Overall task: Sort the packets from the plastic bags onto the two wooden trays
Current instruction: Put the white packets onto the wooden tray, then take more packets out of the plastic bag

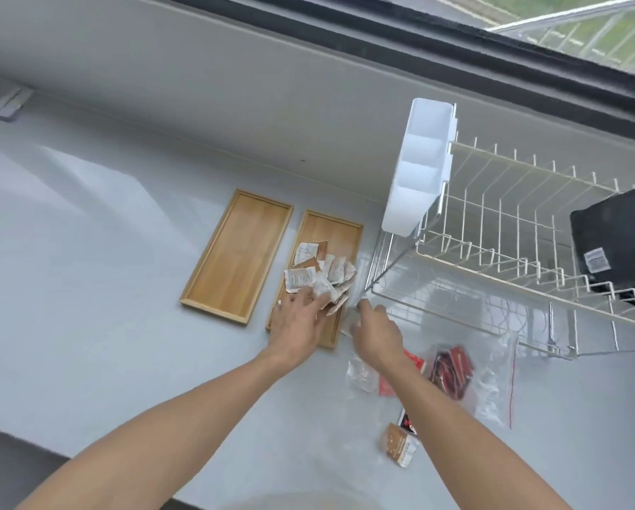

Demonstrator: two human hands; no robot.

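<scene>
I see my left hand (297, 320) with fingers spread flat on the white-and-brown packets (321, 276) heaped on the right tray (349, 235); the left tray (237, 257) lies at nine o'clock. My right hand (376, 331) pinches a clear plastic bag (356, 285). Red packets (450, 368) sit in another bag (492, 392) on the bench (87, 288) at five o'clock.

Left hand (297, 323) spreads packets (319, 276); right hand (376, 331) perhaps pinching.

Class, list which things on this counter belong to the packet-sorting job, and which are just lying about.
Job:
left tray
right tray
white-brown packets
plastic bag of red packets
loose packet
left hand
right hand

Lying about:
dish rack
white cutlery holder
black object
</scene>
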